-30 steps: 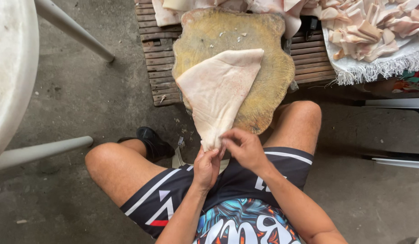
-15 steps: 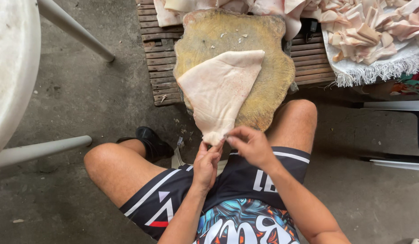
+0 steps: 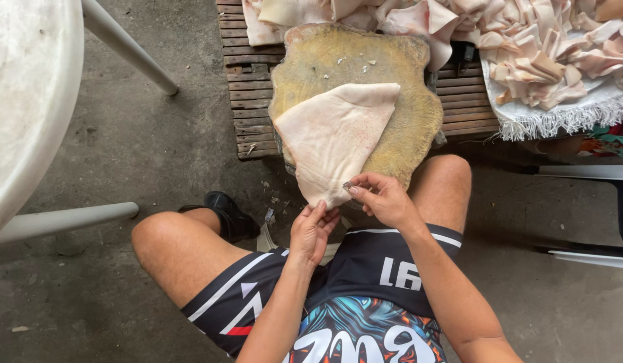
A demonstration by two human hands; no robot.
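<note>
Now trimming: left hand pinches the pale skin sheet at its near tip, draped over the yellowed board. Right hand closed on a small blade. Next likely needs tension.

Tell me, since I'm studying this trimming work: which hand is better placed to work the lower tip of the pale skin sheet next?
Probably the right hand: its fingertips pinch a small dark thing, likely a blade, right at the pale skin sheet near its lower tip. The left hand sits just below, fingers on the tip, steadying it.
</note>
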